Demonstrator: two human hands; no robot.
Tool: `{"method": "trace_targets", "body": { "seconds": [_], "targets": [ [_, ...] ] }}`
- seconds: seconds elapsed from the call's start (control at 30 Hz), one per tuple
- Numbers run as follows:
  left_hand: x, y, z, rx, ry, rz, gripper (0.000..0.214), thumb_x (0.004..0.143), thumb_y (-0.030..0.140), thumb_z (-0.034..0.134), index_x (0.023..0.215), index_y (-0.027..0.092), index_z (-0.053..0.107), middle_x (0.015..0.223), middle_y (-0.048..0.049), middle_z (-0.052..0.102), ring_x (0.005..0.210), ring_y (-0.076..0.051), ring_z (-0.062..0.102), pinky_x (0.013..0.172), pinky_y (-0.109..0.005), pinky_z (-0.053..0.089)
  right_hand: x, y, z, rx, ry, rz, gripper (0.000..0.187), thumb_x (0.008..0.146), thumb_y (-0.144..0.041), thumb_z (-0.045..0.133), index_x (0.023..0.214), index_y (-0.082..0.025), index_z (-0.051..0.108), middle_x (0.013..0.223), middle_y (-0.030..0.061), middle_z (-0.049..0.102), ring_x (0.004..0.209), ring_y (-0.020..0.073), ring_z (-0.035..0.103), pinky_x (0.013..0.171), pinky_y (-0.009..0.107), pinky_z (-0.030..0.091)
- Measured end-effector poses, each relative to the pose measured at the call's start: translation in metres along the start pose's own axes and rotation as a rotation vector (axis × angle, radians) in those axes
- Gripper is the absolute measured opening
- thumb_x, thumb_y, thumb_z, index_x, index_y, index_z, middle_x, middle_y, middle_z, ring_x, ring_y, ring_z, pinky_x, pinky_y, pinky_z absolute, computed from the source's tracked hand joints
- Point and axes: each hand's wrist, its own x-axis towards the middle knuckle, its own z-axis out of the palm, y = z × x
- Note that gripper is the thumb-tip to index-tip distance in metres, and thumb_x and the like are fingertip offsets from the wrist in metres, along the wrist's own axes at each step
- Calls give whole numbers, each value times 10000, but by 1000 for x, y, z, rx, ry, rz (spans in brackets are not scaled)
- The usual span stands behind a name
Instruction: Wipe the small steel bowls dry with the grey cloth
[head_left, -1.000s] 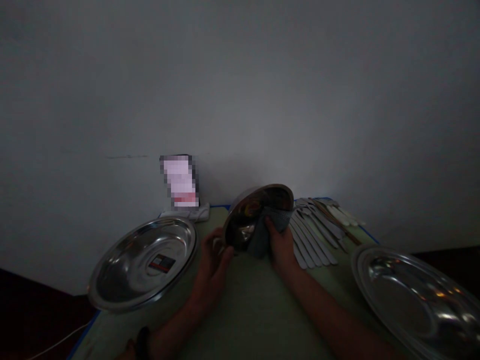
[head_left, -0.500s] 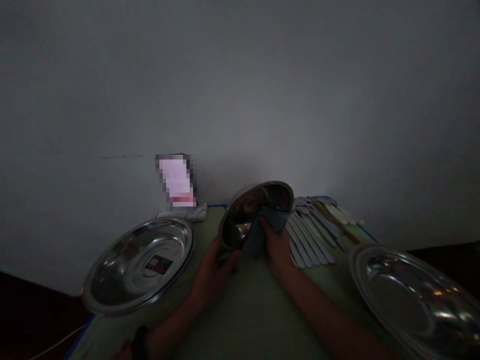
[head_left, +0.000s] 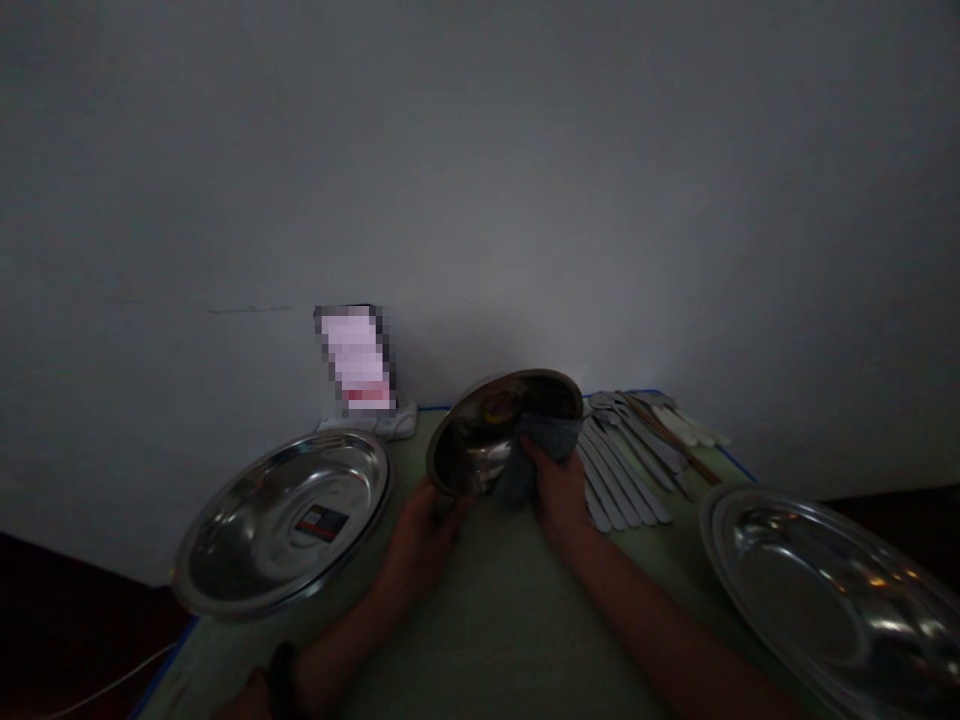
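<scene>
A shiny metal bowl (head_left: 469,445) is tilted up above the table, its inside facing me. My left hand (head_left: 424,530) grips its lower left rim, fingers partly hidden under the bowl. Bunched in my right hand (head_left: 559,490) is a grey cloth (head_left: 551,435), pressed against the bowl's right rim with the thumb on top. Part of the cloth hangs below the rim. Just right of that hand, several metal knives or spoon handles (head_left: 626,490) lie side by side.
Metal basins stand at the left (head_left: 217,560) and right (head_left: 799,600) of the green table (head_left: 510,640). A phone (head_left: 356,355) with a lit, blurred screen leans at the back. Chopsticks (head_left: 679,450) and white-handled cutlery (head_left: 686,425) lie back right, near the wall (head_left: 480,180).
The bowl has shifted slightly left and tilted a little flatter. My left hand moved slightly left with its rim, while the right hand keeps the cloth at the right side.
</scene>
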Motion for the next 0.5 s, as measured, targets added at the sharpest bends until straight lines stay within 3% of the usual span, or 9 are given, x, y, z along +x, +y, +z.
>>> {"method": "trace_targets", "body": {
  "seconds": [0.13, 0.2, 0.33, 0.4, 0.5],
  "targets": [
    [3, 2, 2, -9, -10, -15, 173, 786, 297, 585, 924, 205, 631, 1000, -78, 688, 958, -233, 637, 800, -371, 521, -4, -3, 4, 0, -15, 16, 472, 593, -387, 750, 1000, -161, 673, 931, 72, 734, 866, 239, 655, 795, 385, 499],
    [1, 6, 2, -63, 40, -70, 208, 787, 341, 581, 939, 198, 580, 955, -75, 679, 877, -217, 657, 695, -339, 541, -6, -5, 5, 3, -6, 33, 468, 602, -387, 753, 1005, -167, 667, 965, 74, 729, 880, 239, 655, 808, 391, 496],
    [-4, 8, 1, -250, 172, -118, 243, 839, 432, 483, 943, 219, 429, 694, 46, 559, 494, -116, 563, 393, -222, 441, -3, -5, 4, 17, 26, 59, 474, 602, -378, 757, 1013, -164, 661, 982, 79, 725, 898, 239, 654, 813, 396, 496],
    [-6, 9, 0, -284, 162, -100, 209, 859, 419, 452, 911, 221, 412, 657, 72, 520, 437, -93, 523, 386, -219, 442, -1, -4, 2, 44, 12, 71, 484, 599, -371, 756, 1024, -161, 661, 982, 81, 726, 897, 238, 657, 807, 393, 501],
    [-5, 9, -1, -271, 41, -130, 179, 865, 382, 451, 898, 206, 436, 712, 40, 586, 481, -104, 583, 472, -257, 501, 1, -1, 0, 82, -15, 69, 488, 598, -367, 754, 1027, -153, 664, 966, 82, 730, 883, 235, 664, 802, 392, 508]
  ]
}}
